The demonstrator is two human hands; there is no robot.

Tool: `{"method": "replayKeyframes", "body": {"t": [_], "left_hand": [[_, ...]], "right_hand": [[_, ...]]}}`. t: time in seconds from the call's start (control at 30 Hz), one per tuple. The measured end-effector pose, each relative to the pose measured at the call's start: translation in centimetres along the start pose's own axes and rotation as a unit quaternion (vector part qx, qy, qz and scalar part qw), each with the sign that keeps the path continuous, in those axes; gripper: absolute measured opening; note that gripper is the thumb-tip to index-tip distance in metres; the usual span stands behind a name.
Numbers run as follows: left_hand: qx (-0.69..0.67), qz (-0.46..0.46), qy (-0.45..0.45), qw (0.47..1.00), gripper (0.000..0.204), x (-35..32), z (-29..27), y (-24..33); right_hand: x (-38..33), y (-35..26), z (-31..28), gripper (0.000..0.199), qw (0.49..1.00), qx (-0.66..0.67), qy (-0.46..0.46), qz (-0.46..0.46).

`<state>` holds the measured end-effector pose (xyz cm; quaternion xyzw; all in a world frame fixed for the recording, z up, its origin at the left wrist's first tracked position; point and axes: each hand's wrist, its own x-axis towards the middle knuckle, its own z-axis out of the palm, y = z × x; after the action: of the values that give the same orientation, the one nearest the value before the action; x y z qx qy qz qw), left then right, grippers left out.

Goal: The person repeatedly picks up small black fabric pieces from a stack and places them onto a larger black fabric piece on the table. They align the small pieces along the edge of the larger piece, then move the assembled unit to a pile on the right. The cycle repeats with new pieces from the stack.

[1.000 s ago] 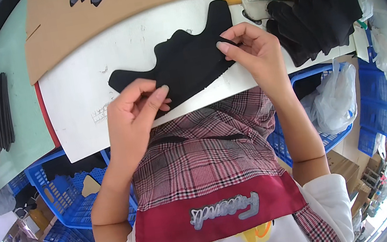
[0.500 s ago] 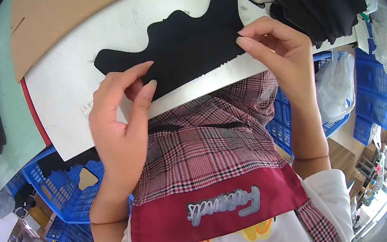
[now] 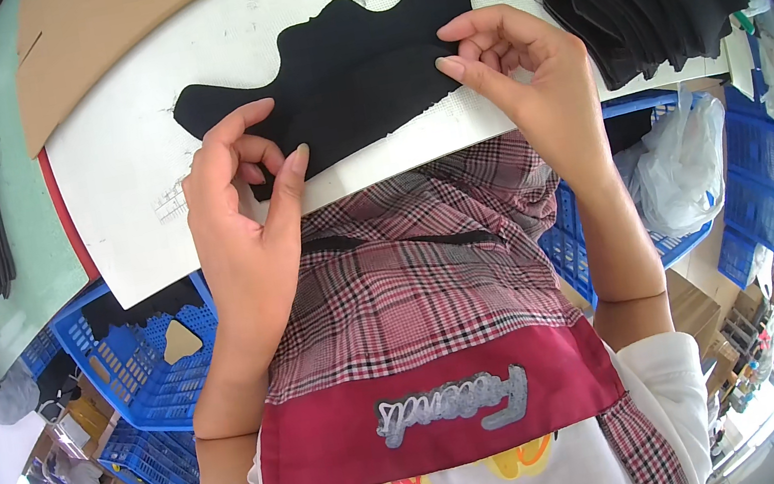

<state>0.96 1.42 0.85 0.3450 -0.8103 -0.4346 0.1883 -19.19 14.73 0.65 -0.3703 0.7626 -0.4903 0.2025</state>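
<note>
Fingers [image 3: 474, 21] parted, left hand [image 3: 234, 200] and right hand [image 3: 542, 70] are touching a black scalloped fabric panel [image 3: 360, 69].
Right end, pinched a second ago, is now lying flatter on white desk [image 3: 130, 151], seemingly being smoothed; black pieces [image 3: 637, 0] are fanning beyond right hand.
</note>
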Motion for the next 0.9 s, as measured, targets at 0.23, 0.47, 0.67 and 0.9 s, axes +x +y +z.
{"method": "replayKeyframes", "body": {"t": [0.23, 0.47, 0.67, 0.9], "left_hand": [[0.017, 0.016, 0.0, 1.0, 0.037, -0.04, 0.11, -0.17], [0.029, 0.012, 0.0, 1.0, 0.038, 0.03, 0.01, 0.04], [0.035, 0.009, 0.004, 0.999, 0.039, 0.03, 0.09, 0.07], [0.042, 0.006, 0.007, 0.999, 0.039, 0.07, 0.07, 0.16]], "right_hand": [[-0.05, 0.05, -0.05, 0.019, 1.0, -0.003, -0.004, -0.001], [-0.18, -0.01, 0.06, 0.019, 1.0, -0.017, 0.0, -0.01], [-0.28, -0.06, 0.15, 0.019, 1.0, -0.008, 0.0, -0.006], [-0.31, 0.06, 0.16, 0.018, 1.0, -0.02, 0.001, -0.018]]}}
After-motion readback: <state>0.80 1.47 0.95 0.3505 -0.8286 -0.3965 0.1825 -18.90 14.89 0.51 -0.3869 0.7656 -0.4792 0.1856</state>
